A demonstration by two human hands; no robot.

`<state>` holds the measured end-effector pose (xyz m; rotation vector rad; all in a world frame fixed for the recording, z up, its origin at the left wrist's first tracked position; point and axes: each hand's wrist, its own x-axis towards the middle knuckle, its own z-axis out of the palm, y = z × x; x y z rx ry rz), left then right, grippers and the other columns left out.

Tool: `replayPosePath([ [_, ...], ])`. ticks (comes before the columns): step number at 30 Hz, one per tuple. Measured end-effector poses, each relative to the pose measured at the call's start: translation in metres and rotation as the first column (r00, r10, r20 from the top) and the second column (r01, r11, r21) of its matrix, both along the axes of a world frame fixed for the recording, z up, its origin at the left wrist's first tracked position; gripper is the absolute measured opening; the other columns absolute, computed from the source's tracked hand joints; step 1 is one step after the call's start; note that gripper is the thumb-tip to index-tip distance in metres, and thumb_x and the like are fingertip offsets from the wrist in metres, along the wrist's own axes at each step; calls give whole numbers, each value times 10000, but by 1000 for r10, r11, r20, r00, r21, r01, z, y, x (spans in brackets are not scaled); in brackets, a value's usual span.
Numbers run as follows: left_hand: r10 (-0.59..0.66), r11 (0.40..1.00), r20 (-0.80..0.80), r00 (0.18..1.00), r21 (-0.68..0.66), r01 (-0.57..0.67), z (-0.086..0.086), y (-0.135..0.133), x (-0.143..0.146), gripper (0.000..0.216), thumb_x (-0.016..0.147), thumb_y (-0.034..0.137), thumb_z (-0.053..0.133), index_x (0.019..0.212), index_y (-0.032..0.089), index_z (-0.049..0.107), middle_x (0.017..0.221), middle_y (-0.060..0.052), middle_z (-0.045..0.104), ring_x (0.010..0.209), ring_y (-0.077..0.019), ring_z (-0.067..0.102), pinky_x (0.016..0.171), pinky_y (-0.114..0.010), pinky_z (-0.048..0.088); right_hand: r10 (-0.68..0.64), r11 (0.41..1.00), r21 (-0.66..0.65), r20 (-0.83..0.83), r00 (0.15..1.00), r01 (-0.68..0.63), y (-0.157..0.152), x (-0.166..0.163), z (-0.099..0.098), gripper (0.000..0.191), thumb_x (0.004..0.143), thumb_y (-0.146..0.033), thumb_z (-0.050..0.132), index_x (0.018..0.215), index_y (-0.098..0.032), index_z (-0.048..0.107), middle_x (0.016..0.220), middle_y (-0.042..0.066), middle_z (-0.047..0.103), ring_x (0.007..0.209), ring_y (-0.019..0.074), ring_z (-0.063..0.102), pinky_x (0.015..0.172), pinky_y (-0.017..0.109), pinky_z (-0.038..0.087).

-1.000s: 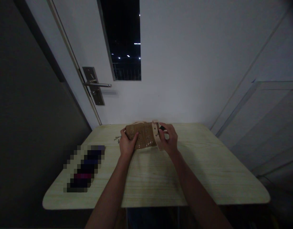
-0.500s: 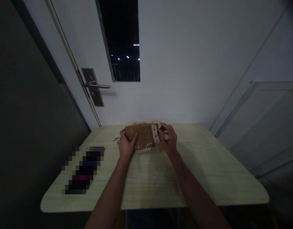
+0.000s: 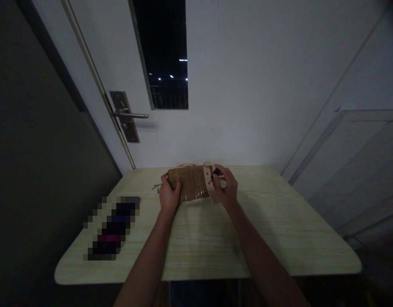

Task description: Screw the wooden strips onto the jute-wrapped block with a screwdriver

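A brown, box-like piece (image 3: 190,183) with a ribbed face and small holes is held near the far edge of the table. My left hand (image 3: 170,192) is closed around its left end, thumb on the front face. A pale strip (image 3: 209,184) with small holes stands across the right end. At this strip, my right hand (image 3: 226,185) pinches a small black-handled tool (image 3: 216,172) between thumb and fingers. A short metal piece (image 3: 211,181) shows at the strip below the black part; whether it is a tip or a screw I cannot tell.
Several thin screws (image 3: 156,186) lie left of my left hand. A blurred-out dark item (image 3: 115,228) rests on the table's left side. The pale wood-grain table (image 3: 203,251) stands against a white door (image 3: 241,106) with a metal handle (image 3: 132,115).
My left thumb has shifted slightly left on the brown piece. The black-handled tool in my right hand has turned a little; the brown piece stays in place.
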<state>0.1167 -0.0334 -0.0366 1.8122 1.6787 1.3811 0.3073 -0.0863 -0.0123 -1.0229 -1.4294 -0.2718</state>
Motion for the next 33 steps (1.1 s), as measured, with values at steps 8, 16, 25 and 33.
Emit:
replayPosePath([
  [8,-15,1000,39,999,-1,15,-1,2,0,541,813,440,623,1244,185,416,1070,-141,676,912,-271,675,762,-384,540,60,998,12,15,998,-60,-2,0,1,288,916,-225,453,1183,-253,557,1071,65,641,958,171,626,705,304,584],
  [16,-49,999,104,993,15,47,-3,3,0,590,782,431,675,1246,188,403,1078,-141,669,919,-252,671,786,-378,543,27,1000,2,33,999,-27,-1,-1,-1,325,921,-215,443,1228,-268,536,1065,56,669,916,167,658,779,345,581],
  [25,-59,998,103,993,21,57,-6,5,-1,607,785,418,670,1260,177,380,1095,-151,661,938,-259,669,796,-390,543,35,999,6,18,999,-35,0,0,-1,302,901,-220,476,1188,-263,559,1029,58,643,925,169,631,721,329,583],
  [33,-74,996,125,989,61,67,-4,4,0,586,754,321,682,1237,182,381,1102,-126,652,938,-229,666,808,-361,544,82,996,20,-2,997,-82,0,0,-3,336,896,-239,445,1219,-257,534,1082,67,651,967,183,637,761,354,583],
])
